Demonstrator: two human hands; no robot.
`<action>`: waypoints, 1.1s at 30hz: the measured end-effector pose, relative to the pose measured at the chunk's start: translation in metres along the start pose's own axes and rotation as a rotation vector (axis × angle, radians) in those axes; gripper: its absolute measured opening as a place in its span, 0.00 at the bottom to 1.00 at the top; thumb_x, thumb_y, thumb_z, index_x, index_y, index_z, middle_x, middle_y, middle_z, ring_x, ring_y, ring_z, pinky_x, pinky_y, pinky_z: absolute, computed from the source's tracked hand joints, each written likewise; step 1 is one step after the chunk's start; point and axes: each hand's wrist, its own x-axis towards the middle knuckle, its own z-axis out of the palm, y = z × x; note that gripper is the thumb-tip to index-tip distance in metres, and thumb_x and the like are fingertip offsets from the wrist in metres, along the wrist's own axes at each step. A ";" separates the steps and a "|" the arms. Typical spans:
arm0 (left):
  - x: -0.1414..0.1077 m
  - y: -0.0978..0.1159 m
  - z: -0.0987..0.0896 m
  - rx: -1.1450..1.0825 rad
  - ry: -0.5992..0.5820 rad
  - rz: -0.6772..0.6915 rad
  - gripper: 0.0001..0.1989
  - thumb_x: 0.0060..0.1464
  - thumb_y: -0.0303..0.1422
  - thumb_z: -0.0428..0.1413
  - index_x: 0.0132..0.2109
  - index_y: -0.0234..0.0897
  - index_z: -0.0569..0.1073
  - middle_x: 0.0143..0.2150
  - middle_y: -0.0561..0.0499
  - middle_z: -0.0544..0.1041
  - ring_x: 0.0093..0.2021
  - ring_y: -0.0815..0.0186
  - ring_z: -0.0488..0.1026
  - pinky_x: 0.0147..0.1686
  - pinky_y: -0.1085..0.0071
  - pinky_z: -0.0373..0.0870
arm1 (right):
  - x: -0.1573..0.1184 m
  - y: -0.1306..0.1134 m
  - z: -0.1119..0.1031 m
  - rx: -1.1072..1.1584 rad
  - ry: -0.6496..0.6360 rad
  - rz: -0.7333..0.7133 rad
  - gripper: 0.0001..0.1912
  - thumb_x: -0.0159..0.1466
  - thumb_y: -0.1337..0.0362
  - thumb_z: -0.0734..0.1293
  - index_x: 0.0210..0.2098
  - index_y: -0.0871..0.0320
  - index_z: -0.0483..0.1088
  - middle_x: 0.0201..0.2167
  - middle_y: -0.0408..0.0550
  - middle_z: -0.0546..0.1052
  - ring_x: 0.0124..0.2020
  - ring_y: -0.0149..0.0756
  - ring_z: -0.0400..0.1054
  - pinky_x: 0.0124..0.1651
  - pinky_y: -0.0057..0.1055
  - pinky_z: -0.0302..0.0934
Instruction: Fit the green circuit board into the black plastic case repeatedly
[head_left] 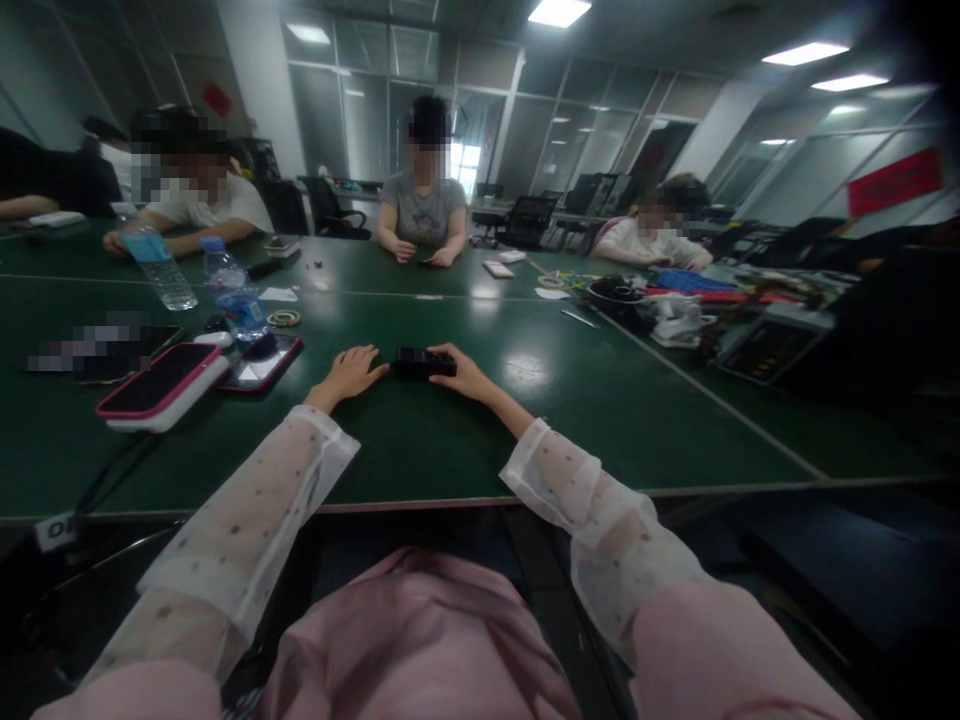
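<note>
A small black device (412, 364) lies on the green table (420, 450), between my two hands. My right hand (465, 374) has its fingers and thumb around the device's right end. My left hand (351, 376) rests on the tabletop with its fingers spread, the thumb tip close to the device's left end; whether it touches is too small to tell. Left of my left hand are a phone with a red edge (264, 362) and a pink-rimmed phone (166, 380) lying on a white object.
Two water bottles (234, 300) (161, 268) and a tape roll (284, 319) stand or lie at the left. Three people sit across the table. Bags, cables and a metal-framed box (772, 343) are at the right.
</note>
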 end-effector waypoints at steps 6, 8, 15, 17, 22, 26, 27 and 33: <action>-0.001 0.001 -0.001 -0.021 0.013 0.009 0.38 0.70 0.56 0.37 0.74 0.36 0.59 0.76 0.41 0.56 0.76 0.50 0.52 0.72 0.49 0.49 | -0.002 -0.008 0.005 -0.042 0.077 0.027 0.28 0.59 0.59 0.75 0.58 0.53 0.69 0.58 0.53 0.76 0.59 0.49 0.71 0.64 0.53 0.62; -0.001 0.001 -0.001 -0.031 0.018 0.007 0.38 0.70 0.57 0.36 0.73 0.35 0.59 0.76 0.40 0.57 0.76 0.49 0.52 0.71 0.49 0.49 | -0.002 -0.011 0.006 -0.059 0.090 0.038 0.28 0.59 0.59 0.75 0.58 0.53 0.69 0.57 0.53 0.76 0.58 0.49 0.72 0.63 0.53 0.63; -0.001 0.001 -0.001 -0.033 0.017 0.009 0.39 0.69 0.58 0.35 0.73 0.38 0.60 0.76 0.41 0.57 0.76 0.50 0.52 0.72 0.50 0.48 | 0.000 -0.014 0.006 0.030 0.158 0.060 0.30 0.59 0.55 0.76 0.59 0.52 0.70 0.57 0.52 0.76 0.57 0.48 0.73 0.60 0.49 0.67; -0.001 0.000 -0.001 -0.039 0.020 0.014 0.39 0.69 0.59 0.35 0.73 0.38 0.60 0.76 0.41 0.57 0.76 0.50 0.52 0.72 0.50 0.48 | 0.001 -0.016 0.004 0.056 0.181 0.060 0.32 0.59 0.52 0.75 0.60 0.52 0.69 0.57 0.52 0.75 0.58 0.48 0.72 0.60 0.48 0.68; -0.002 0.000 -0.001 -0.038 0.026 0.020 0.39 0.69 0.58 0.35 0.73 0.38 0.60 0.76 0.41 0.57 0.76 0.50 0.52 0.71 0.50 0.48 | 0.007 -0.015 -0.010 0.078 0.306 0.100 0.37 0.58 0.45 0.74 0.62 0.53 0.67 0.60 0.54 0.74 0.61 0.51 0.69 0.63 0.49 0.66; -0.004 0.002 -0.004 -0.051 0.013 0.024 0.39 0.69 0.58 0.35 0.73 0.36 0.59 0.76 0.41 0.57 0.76 0.50 0.52 0.72 0.50 0.48 | 0.007 -0.001 -0.020 0.040 0.480 0.165 0.36 0.58 0.47 0.74 0.61 0.54 0.67 0.57 0.54 0.76 0.59 0.53 0.70 0.63 0.53 0.66; -0.004 0.002 -0.005 -0.055 0.013 0.020 0.39 0.69 0.58 0.35 0.73 0.36 0.59 0.76 0.41 0.56 0.76 0.50 0.52 0.72 0.50 0.48 | 0.007 0.004 -0.021 0.007 0.526 0.187 0.34 0.58 0.49 0.74 0.60 0.54 0.68 0.57 0.55 0.76 0.59 0.53 0.70 0.63 0.54 0.65; -0.005 0.004 -0.014 -0.091 -0.063 -0.002 0.45 0.65 0.63 0.35 0.74 0.35 0.58 0.77 0.40 0.54 0.77 0.49 0.49 0.72 0.49 0.45 | 0.001 0.033 -0.027 -0.141 0.630 0.312 0.30 0.56 0.59 0.74 0.57 0.53 0.69 0.54 0.53 0.79 0.55 0.53 0.74 0.63 0.58 0.65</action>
